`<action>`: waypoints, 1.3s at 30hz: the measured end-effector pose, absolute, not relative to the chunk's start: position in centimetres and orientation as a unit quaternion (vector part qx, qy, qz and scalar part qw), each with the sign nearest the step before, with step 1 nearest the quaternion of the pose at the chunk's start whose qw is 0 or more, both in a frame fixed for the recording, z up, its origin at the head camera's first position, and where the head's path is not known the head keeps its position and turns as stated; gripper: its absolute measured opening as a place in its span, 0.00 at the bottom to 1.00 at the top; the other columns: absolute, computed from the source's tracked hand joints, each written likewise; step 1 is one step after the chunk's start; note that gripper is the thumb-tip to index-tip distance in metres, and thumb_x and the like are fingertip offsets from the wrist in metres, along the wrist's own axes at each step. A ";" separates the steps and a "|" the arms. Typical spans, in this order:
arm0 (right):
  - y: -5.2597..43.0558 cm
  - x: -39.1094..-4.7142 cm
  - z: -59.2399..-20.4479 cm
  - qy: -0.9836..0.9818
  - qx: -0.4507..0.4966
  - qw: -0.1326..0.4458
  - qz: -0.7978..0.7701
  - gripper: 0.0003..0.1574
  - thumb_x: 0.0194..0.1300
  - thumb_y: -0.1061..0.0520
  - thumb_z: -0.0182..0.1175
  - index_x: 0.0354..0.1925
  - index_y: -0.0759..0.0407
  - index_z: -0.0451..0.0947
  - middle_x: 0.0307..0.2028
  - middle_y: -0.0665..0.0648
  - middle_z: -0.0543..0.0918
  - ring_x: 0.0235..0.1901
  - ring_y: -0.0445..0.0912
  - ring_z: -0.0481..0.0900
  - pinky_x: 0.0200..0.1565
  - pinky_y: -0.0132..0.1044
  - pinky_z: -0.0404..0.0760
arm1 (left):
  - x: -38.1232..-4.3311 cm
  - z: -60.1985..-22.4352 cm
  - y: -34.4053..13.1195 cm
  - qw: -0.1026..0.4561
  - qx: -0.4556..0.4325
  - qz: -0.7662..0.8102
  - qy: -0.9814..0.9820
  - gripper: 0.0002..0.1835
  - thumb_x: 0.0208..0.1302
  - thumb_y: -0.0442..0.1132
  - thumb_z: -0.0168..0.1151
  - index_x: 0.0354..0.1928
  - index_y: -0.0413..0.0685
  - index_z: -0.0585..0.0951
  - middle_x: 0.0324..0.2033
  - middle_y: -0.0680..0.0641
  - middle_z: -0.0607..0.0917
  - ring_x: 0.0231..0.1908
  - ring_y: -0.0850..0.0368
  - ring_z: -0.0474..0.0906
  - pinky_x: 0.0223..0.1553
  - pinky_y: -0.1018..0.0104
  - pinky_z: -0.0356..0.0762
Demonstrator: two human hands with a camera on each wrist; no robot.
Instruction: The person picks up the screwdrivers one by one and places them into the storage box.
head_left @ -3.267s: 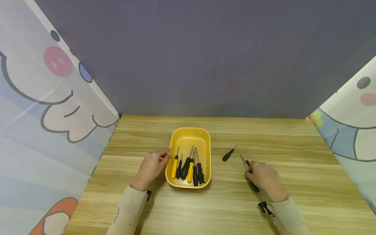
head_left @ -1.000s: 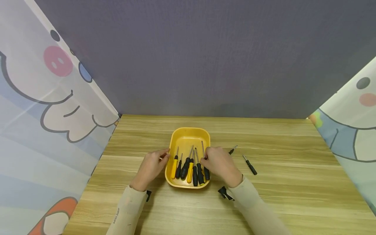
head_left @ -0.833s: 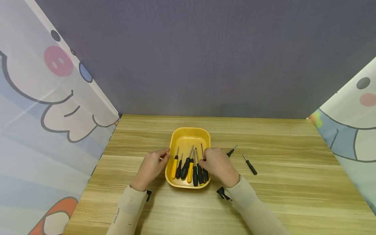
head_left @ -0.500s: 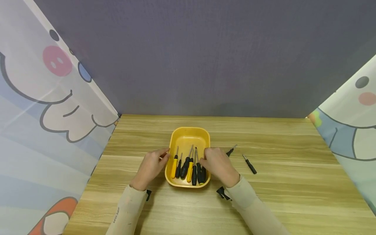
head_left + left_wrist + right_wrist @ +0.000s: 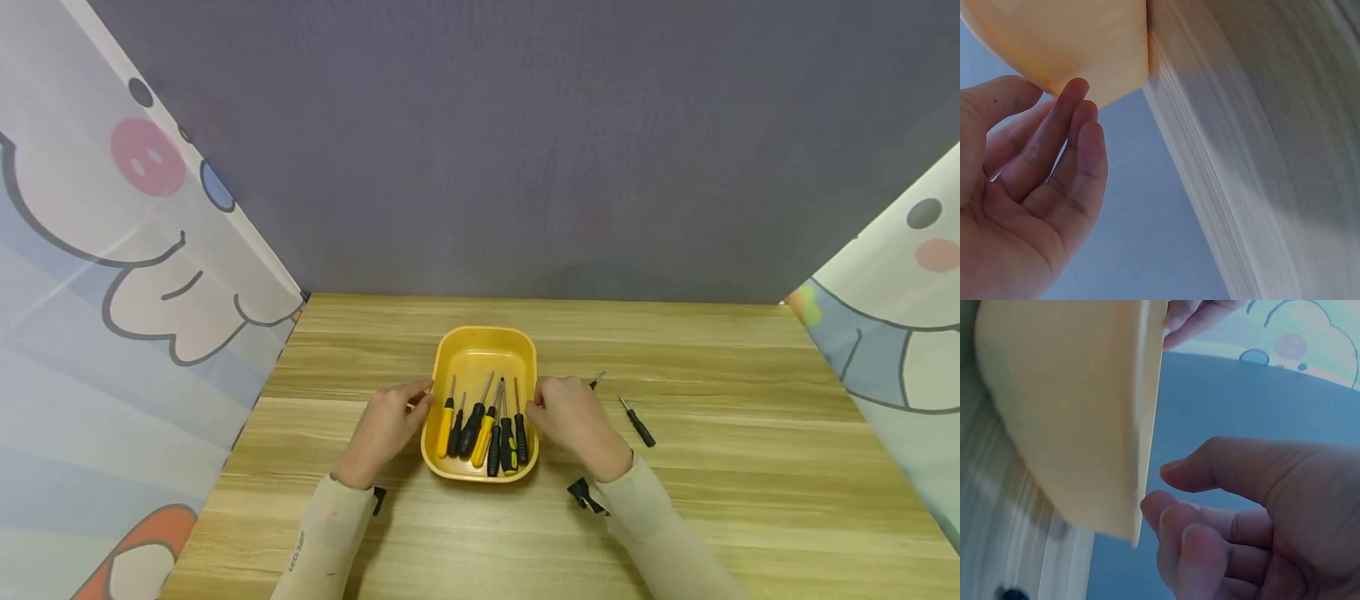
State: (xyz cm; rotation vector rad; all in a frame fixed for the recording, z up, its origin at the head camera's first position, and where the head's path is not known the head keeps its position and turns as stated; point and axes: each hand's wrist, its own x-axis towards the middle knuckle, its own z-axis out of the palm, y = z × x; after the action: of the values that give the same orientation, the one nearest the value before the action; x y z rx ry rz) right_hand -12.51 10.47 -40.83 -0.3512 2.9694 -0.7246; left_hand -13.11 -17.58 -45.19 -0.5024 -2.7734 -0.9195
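Observation:
A yellow tray holds several screwdrivers side by side. Some have black handles, others yellow, such as the yellow-handled screwdriver. At the tray's left rim, my left hand rests its fingertips, with the fingers gently bent. My right hand is just outside the right rim and holds nothing; in the right wrist view its thumb and index fingertip are apart. Nearest to it inside lies a black screwdriver. Right of that hand, another black screwdriver lies on the table.
A small black screwdriver on the wooden table is partly hidden behind my right hand. A grey panel stands at the back. Cartoon-printed sheets flank the table.
My right hand brought a black screwdriver from the table into the tray, let go of it, and moved right past the rim. Neighbouring screwdrivers shifted slightly. My left hand stayed put.

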 end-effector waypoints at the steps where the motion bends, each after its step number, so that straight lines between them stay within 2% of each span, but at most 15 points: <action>1: 10.8 -12.6 -40.8 0.966 -0.110 0.036 -0.233 0.12 0.63 0.59 0.65 0.24 0.55 0.76 0.18 0.49 0.74 0.17 0.43 0.70 0.19 0.34 0.70 | -13.1 -45.2 -17.6 0.088 -0.169 -0.310 -0.931 0.15 0.68 0.33 0.66 0.54 0.37 0.84 0.39 0.44 0.88 0.34 0.58 0.84 0.32 0.67 0.84; 7: 12.8 -12.7 -41.0 0.971 -0.093 0.051 -0.213 0.05 0.64 0.59 0.64 0.30 0.58 0.80 0.23 0.51 0.78 0.19 0.43 0.72 0.22 0.35 0.74 | -13.1 -45.2 -17.6 0.084 -0.167 -0.312 -0.931 0.15 0.68 0.33 0.65 0.55 0.37 0.84 0.40 0.43 0.88 0.35 0.57 0.84 0.33 0.66 0.84; 17: 17.2 -12.6 -42.1 0.971 -0.069 0.058 -0.221 0.06 0.65 0.60 0.62 0.32 0.61 0.76 0.22 0.53 0.74 0.18 0.44 0.68 0.20 0.35 0.68 | -13.1 -45.2 -17.6 0.083 -0.163 -0.310 -0.933 0.15 0.68 0.33 0.66 0.55 0.37 0.84 0.39 0.44 0.88 0.34 0.58 0.84 0.32 0.66 0.84; 24: 20.3 -12.3 -43.0 0.977 -0.058 0.066 -0.193 0.05 0.64 0.62 0.62 0.35 0.65 0.78 0.26 0.54 0.78 0.21 0.45 0.70 0.21 0.37 0.72 | -13.1 -45.1 -17.6 0.085 -0.166 -0.309 -0.933 0.15 0.68 0.33 0.65 0.55 0.37 0.84 0.39 0.44 0.88 0.34 0.59 0.83 0.32 0.68 0.83; 31: 22.4 -12.0 -44.1 0.981 -0.039 0.067 -0.179 0.04 0.64 0.62 0.60 0.31 0.62 0.75 0.23 0.53 0.74 0.20 0.46 0.68 0.20 0.37 0.68 | -13.1 -45.0 -17.6 0.088 -0.173 -0.308 -0.931 0.15 0.68 0.33 0.66 0.54 0.36 0.84 0.39 0.44 0.88 0.33 0.59 0.83 0.32 0.69 0.83; 39: 23.5 -12.0 -44.6 0.981 -0.016 0.086 -0.173 0.06 0.65 0.60 0.61 0.35 0.65 0.78 0.27 0.55 0.78 0.22 0.48 0.71 0.19 0.39 0.73 | -13.1 -45.1 -17.6 0.087 -0.169 -0.307 -0.933 0.15 0.68 0.34 0.66 0.54 0.37 0.84 0.39 0.45 0.88 0.34 0.59 0.83 0.33 0.68 0.84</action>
State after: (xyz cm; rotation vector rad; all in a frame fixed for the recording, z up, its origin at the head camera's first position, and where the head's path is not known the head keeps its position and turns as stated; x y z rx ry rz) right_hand -11.96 23.49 -44.57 -0.0467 2.9228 -0.5169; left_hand -13.13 -17.58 -45.10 -0.5027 -2.7783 -0.9136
